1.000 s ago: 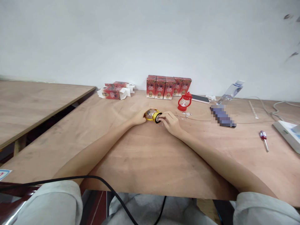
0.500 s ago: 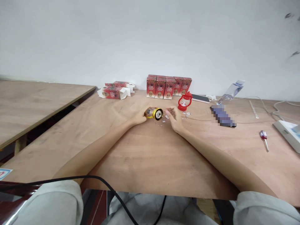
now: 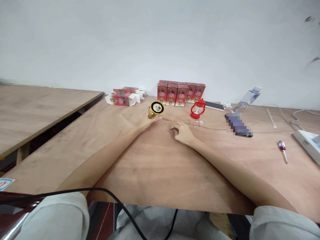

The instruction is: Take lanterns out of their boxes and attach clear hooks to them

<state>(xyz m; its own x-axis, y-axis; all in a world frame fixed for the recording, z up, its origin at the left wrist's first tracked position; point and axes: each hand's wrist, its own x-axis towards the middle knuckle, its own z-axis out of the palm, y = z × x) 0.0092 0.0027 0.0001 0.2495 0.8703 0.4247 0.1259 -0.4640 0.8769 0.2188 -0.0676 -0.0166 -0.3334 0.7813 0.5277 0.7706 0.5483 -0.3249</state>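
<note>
My left hand is wrapped around a small gold lantern, tipped so that its round black-rimmed base faces up towards me. Most of the lantern's body is hidden by the hand and the base. On the tabletop, my right hand has its fingers pinched together at the right end of a thin bent wire. Beyond it lies another bent wire, beside some small white scraps. A red lantern stands upright behind these.
Several red printed boxes stand near the wall, with opened boxes lying to their left. Rightward are a phone, another phone, a tilted clear bottle, a screwdriver and a white power strip. A black cable crosses the front edge.
My left hand has raised the gold lantern up and leftward and turned its base upward. My right hand has dropped away from it to the wire on the table, its fingers closing.
</note>
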